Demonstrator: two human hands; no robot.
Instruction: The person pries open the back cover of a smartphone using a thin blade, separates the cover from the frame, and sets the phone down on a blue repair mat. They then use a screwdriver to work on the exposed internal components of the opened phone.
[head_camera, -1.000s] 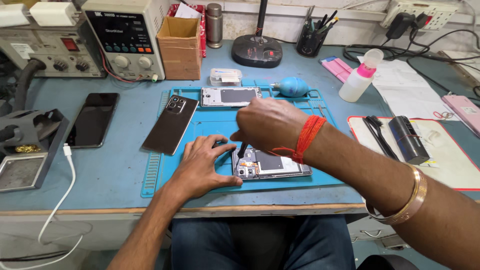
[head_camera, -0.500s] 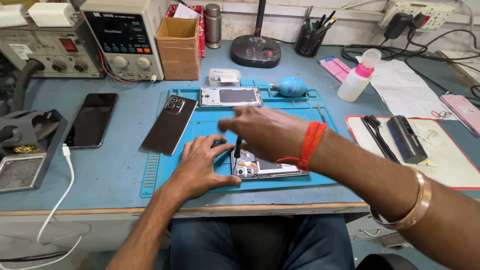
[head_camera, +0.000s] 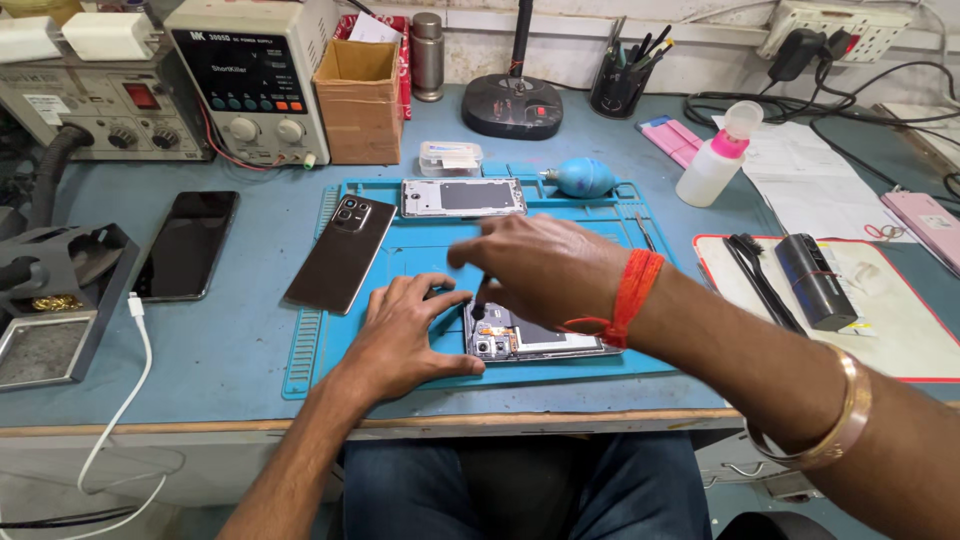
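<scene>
One opened phone (head_camera: 535, 340) lies on the blue mat (head_camera: 430, 250), just below the mat's centre. The left hand (head_camera: 405, 335) presses flat beside it at nine o'clock, fingers spread, the thumb touching its lower left corner. The right hand (head_camera: 545, 265) hovers over the phone with its fingers curled around a thin dark tool (head_camera: 478, 298), whose tip meets the phone's upper left end. Counting phone parts on the mat: one dark back cover (head_camera: 342, 252) at ten o'clock from the phone, and one silver frame (head_camera: 463, 197) at twelve o'clock. One blue blower (head_camera: 583, 178) sits at one o'clock. A second whole phone (head_camera: 188, 245), black, lies off the mat at nine o'clock. One brown carton (head_camera: 358, 98), open-topped, stands at eleven o'clock, with a small clear box (head_camera: 451, 158) bearing a pale label beside it. One white bottle (head_camera: 714, 160) with a pink collar stands at two o'clock. One red-edged tray (head_camera: 900, 345) at three o'clock holds a brush (head_camera: 760, 280) and a black cylinder (head_camera: 815, 282).
</scene>
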